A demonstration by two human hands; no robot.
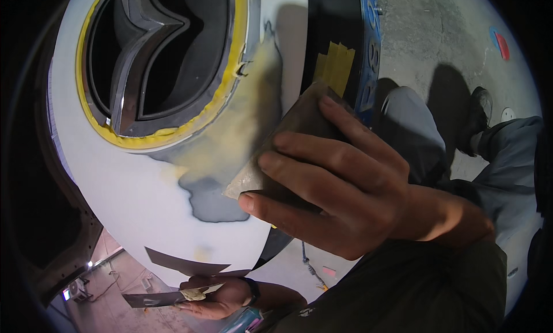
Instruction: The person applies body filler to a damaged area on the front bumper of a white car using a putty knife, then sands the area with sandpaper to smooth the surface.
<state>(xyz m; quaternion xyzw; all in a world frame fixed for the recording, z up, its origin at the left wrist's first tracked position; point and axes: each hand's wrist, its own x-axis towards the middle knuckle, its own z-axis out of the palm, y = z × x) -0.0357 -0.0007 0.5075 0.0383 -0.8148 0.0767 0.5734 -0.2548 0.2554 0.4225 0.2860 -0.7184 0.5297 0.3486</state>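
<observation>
Because the white car panel [138,189] curves away at centre left, the right hand [357,192], partly curled, has hold of a dull grey-brown sheet [302,117] with fingers spread over its face and thumb at its lower end, apparently to steady its width; the sheet overlaps the grey patch [216,203] mid-frame, though contact cannot be told; yellow masking tape [151,142] rings the chrome emblem [128,85] at upper left, presumably as a guard; at bottom left the left hand [216,300], nearly closed, pinches a dark flat plate [150,299] bearing a beige lump [194,294], perhaps to keep it within reach; the sheet's underside and left palm are hidden; the number plate [370,74] is cut off by the top edge; the lump's substance is hard to make out
</observation>
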